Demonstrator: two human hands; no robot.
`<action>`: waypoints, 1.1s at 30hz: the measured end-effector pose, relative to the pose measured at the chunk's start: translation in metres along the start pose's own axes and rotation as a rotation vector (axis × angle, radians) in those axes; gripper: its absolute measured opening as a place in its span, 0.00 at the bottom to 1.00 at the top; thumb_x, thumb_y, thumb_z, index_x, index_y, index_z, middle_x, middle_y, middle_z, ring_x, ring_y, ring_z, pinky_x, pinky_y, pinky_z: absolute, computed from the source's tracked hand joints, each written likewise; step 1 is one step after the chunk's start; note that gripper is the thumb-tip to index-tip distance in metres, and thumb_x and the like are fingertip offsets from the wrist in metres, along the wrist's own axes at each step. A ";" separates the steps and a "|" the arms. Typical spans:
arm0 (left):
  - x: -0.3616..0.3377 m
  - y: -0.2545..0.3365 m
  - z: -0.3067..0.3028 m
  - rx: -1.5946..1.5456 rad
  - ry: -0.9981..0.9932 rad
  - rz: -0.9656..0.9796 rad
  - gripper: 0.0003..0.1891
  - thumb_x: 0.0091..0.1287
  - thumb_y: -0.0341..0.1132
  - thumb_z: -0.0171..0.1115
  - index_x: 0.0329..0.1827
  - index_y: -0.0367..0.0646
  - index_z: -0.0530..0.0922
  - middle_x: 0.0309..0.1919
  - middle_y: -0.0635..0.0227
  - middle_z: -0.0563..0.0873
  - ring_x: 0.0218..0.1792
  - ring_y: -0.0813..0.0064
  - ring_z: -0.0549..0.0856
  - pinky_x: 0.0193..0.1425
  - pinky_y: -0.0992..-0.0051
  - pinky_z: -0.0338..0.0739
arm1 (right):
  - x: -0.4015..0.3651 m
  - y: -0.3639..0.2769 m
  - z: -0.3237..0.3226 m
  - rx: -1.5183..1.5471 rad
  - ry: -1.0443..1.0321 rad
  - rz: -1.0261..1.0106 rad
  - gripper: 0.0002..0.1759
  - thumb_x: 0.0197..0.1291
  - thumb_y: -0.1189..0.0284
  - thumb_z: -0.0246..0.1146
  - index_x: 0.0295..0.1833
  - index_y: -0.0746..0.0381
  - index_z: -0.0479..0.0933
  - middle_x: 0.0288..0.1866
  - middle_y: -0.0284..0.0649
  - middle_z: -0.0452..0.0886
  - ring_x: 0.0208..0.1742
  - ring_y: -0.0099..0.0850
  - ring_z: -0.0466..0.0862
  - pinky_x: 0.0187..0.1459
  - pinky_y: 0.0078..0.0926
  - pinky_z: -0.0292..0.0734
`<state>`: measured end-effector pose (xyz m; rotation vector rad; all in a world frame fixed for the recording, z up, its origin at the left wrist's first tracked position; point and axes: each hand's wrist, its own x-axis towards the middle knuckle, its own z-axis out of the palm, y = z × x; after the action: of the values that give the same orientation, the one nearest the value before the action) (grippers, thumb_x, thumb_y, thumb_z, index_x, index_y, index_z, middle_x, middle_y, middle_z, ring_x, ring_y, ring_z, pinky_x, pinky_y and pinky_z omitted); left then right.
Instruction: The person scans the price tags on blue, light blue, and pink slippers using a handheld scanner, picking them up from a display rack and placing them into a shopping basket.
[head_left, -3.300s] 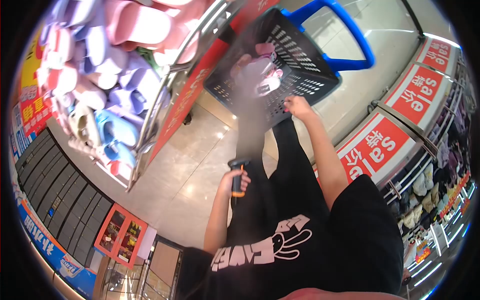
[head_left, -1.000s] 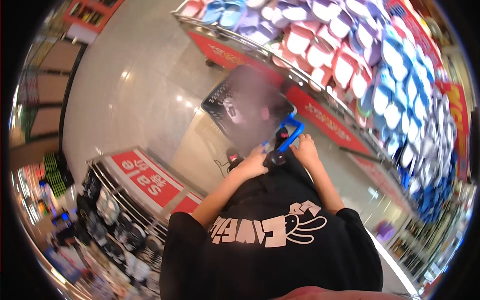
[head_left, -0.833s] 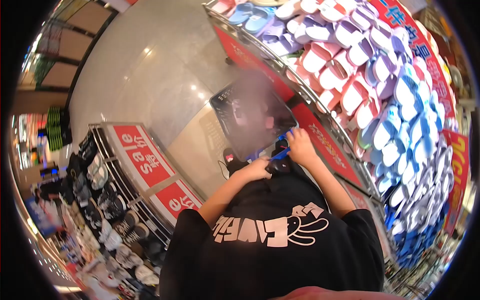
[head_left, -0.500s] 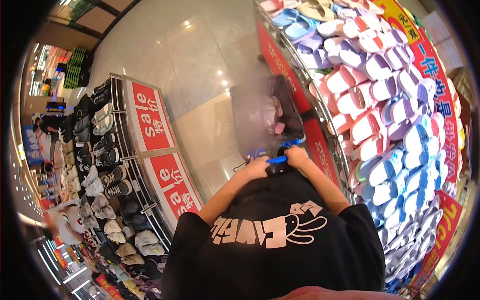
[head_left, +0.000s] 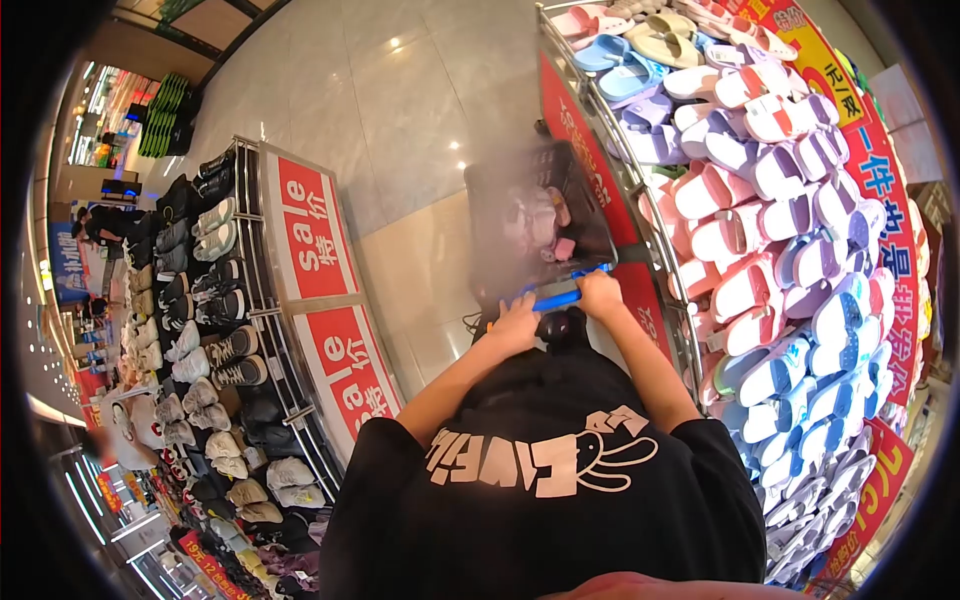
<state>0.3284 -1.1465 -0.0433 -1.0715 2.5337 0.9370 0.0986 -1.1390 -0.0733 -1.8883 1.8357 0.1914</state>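
A shop aisle of glossy pale floor tiles (head_left: pixel 400 90) runs between a shoe rack (head_left: pixel 200 300) with red sale signs (head_left: pixel 305 225) on one side and a sloping slipper display (head_left: pixel 770 200) in pink, lilac and blue on the other.

In the head view, a dark basket cart (head_left: pixel 520 190) stands on the floor straight ahead of the person, close against the red skirt of the slipper display, with pinkish slippers (head_left: pixel 555 225) lying inside it. Its blue handle (head_left: pixel 557 298) is the near edge. The left hand (head_left: pixel 515 325) has its fingers curled over the handle's left end, and the right hand (head_left: pixel 600 295) is wrapped round the right end. A dark object (head_left: pixel 562 325) sits just below the handle between them, too blurred to identify.

Three seconds ago only the right hand touched the basket while the left held a handheld scanner at the hip. Since then the person has turned, the left hand has joined the handle, and the cart has swung to point along the aisle. It now reads as steered with both hands, not loaded.
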 end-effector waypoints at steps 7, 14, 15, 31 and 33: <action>0.059 -0.078 -0.050 -0.060 0.169 0.109 0.16 0.63 0.27 0.58 0.54 0.37 0.72 0.57 0.45 0.72 0.55 0.42 0.77 0.56 0.50 0.74 | 0.106 -0.002 -0.041 -0.046 0.058 0.069 0.12 0.53 0.70 0.63 0.43 0.51 0.85 0.44 0.40 0.84 0.53 0.41 0.82 0.52 0.41 0.80; 0.128 -0.176 -0.089 -0.110 0.393 0.196 0.11 0.69 0.35 0.55 0.49 0.39 0.72 0.39 0.50 0.81 0.40 0.47 0.83 0.43 0.50 0.76 | 0.195 -0.021 -0.087 -0.019 0.085 0.153 0.11 0.54 0.71 0.62 0.42 0.51 0.86 0.44 0.39 0.84 0.55 0.40 0.81 0.55 0.40 0.80; 0.122 -0.162 -0.135 -0.088 0.319 0.197 0.09 0.66 0.32 0.55 0.44 0.37 0.74 0.38 0.51 0.80 0.41 0.49 0.83 0.44 0.52 0.76 | 0.208 -0.023 -0.094 -0.015 0.069 0.167 0.12 0.55 0.72 0.61 0.43 0.50 0.86 0.48 0.38 0.84 0.57 0.38 0.80 0.58 0.39 0.79; 0.188 -0.235 -0.240 -0.388 -0.170 -0.066 0.14 0.68 0.36 0.54 0.51 0.37 0.68 0.47 0.40 0.78 0.49 0.38 0.79 0.52 0.46 0.72 | 0.290 -0.053 -0.155 0.084 -0.031 0.028 0.12 0.46 0.74 0.64 0.39 0.51 0.85 0.40 0.37 0.82 0.51 0.40 0.80 0.47 0.39 0.81; 0.183 -0.240 -0.274 -0.479 -0.217 -0.161 0.17 0.61 0.34 0.62 0.50 0.36 0.72 0.54 0.41 0.75 0.53 0.41 0.78 0.55 0.50 0.74 | 0.305 -0.064 -0.172 0.103 -0.042 -0.042 0.14 0.45 0.74 0.64 0.41 0.51 0.85 0.39 0.37 0.82 0.50 0.40 0.81 0.46 0.39 0.81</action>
<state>0.3788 -1.5504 -0.0258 -1.1951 2.0626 1.5645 0.1452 -1.4901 -0.0398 -1.8370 1.7428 0.1182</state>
